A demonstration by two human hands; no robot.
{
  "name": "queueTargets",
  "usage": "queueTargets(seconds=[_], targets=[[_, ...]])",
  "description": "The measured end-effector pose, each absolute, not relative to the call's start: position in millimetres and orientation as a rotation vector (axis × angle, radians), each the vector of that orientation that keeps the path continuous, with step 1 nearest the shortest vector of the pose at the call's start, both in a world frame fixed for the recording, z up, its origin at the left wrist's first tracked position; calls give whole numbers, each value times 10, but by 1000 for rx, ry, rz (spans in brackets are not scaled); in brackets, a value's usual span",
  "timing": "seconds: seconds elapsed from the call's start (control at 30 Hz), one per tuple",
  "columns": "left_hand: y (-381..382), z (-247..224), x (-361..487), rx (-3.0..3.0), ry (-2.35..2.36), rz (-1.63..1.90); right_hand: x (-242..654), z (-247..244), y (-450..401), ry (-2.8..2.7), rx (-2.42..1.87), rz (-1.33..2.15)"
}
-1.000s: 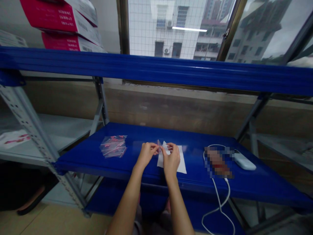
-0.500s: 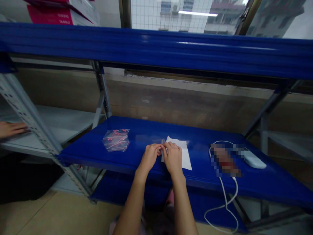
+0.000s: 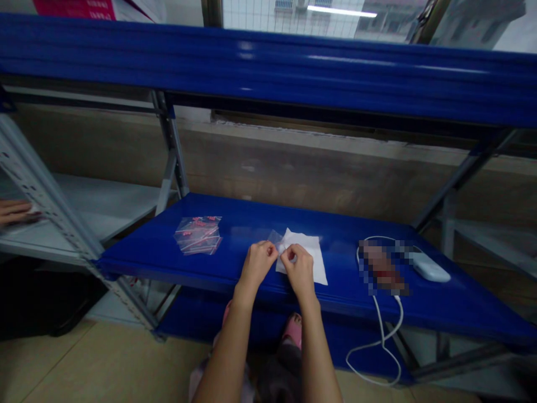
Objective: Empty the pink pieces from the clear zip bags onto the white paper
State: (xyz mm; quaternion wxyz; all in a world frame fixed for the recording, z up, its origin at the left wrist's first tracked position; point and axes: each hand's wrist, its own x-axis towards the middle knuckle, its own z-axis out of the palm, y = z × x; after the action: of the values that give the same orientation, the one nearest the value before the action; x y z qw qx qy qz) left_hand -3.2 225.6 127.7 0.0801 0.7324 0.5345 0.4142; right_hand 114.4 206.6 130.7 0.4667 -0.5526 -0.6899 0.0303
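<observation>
My left hand [image 3: 258, 263] and my right hand [image 3: 298, 268] meet at the middle of a blue steel shelf [image 3: 344, 263]. Their fingertips pinch a small transparent plastic bag [image 3: 274, 238], and part of it is hidden by my fingers. Under my right hand lies a sheet of white paper [image 3: 308, 263]. To the left of my hands lies a flat pile of small transparent zip bags [image 3: 198, 235] with red marks, which neither hand touches.
A white cable [image 3: 380, 322] hangs over the shelf's front edge from a pixelated object [image 3: 381, 268] next to a white oblong device [image 3: 428, 267]. A blue beam [image 3: 268, 67] runs overhead. Another person's hand [image 3: 14, 212] rests on a lower left shelf.
The view has tilted lower, so the shelf sits higher in the picture. My hands have drawn slightly apart, and the small bag now shows above my fingers. The other person's hand has appeared at the left.
</observation>
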Motion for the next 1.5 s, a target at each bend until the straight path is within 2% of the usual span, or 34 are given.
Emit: queueTargets(seconds=[0.13, 0.33, 0.6, 0.77, 0.83, 0.9, 1.0, 1.07, 1.23, 1.4, 1.5], targets=[[2206, 1306, -31, 2271, 1631, 1291, 1084, 1300, 2068, -1576, -1359, 269], [2126, 1353, 50, 2424, 1632, 1204, 1142, 1219, 2131, -1265, -1274, 805], [2057, 1313, 261, 2503, 1414, 1380, 1316, 1089, 2252, -1114, -1241, 904], [2152, 1311, 249, 2015, 1469, 1702, 1367, 1119, 2211, -1068, -1197, 1008], [2266, 1276, 209, 1757, 1479, 1667, 1373, 1170, 2173, -1060, -1132, 1097], [2380, 1226, 167, 1533, 1389, 1471, 1378, 1221, 2138, -1049, -1089, 1145], [2474, 1171, 114, 1312, 1228, 1214, 1393, 1269, 2112, -1019, -1056, 1169], [2484, 1168, 87, 1249, 1186, 1168, 1412, 1276, 2115, -1010, -1043, 1176], [2481, 1228, 40, 1162, 1116, 1234, 1468, 1248, 2139, -980, -1164, 1127], [2539, 1270, 52, 1012, 1178, 1318, 1506, 1244, 2102, -978, -1516, 839], [2571, 1257, 70, 940, 1178, 1346, 1518, 1247, 2081, -1020, -1581, 785]])
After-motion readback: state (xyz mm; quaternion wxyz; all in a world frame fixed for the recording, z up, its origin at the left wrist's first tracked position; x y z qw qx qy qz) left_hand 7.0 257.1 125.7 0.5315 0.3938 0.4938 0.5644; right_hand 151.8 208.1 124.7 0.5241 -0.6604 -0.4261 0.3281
